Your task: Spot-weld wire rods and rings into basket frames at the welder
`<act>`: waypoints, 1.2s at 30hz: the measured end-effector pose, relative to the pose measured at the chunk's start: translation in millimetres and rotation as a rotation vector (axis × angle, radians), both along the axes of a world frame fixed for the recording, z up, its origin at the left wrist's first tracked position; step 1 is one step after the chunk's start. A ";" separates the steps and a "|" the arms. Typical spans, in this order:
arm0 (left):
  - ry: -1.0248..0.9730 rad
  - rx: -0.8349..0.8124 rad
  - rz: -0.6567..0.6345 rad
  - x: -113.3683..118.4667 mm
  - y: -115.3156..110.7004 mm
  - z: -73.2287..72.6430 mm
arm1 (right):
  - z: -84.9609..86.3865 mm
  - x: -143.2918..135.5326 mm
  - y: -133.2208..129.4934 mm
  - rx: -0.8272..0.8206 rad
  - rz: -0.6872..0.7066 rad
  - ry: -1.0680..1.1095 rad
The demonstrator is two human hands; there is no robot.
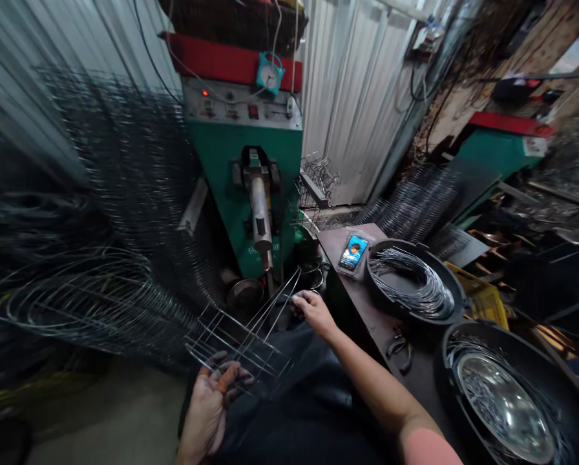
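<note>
My left hand (207, 403), with orange wraps on two digits, grips the near edge of a wire rack (231, 336) made of thin crossed metal rods. The rack is tilted above my lap. Long bent wires (270, 310) rise from it to a narrow loop. My right hand (313, 311) is closed in a pinch at these wires, near the loop; the exact point of contact is partly hidden by the fingers. Beyond the hands stands a green machine (216, 168) with a red top and a metal cylinder arm (259, 213) pointing toward me.
Tall nested stacks of wire racks (125, 161) stand at left, with wire hoops (76, 303) below. On the right table (357, 290) are a phone (353, 252), pliers (400, 349), a black tray of bent wires (415, 284) and another tray with a metal bowl (507, 407).
</note>
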State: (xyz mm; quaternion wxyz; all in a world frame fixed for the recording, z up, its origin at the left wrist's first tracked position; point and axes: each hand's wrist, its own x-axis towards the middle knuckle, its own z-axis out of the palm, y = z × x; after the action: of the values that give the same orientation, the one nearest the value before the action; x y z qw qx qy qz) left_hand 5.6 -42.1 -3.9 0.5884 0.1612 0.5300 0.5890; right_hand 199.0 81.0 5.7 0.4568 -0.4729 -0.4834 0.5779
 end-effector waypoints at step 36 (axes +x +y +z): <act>-0.092 0.043 0.040 -6.4 26.3 -24.2 | -8.0 -33.3 31.3 0.008 0.042 0.146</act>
State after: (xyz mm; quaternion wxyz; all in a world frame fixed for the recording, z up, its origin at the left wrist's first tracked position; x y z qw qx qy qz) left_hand -0.7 -15.9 -28.0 0.5964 0.1360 0.4927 0.6189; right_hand 165.7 112.3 -2.3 0.4805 -0.4177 -0.4609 0.6183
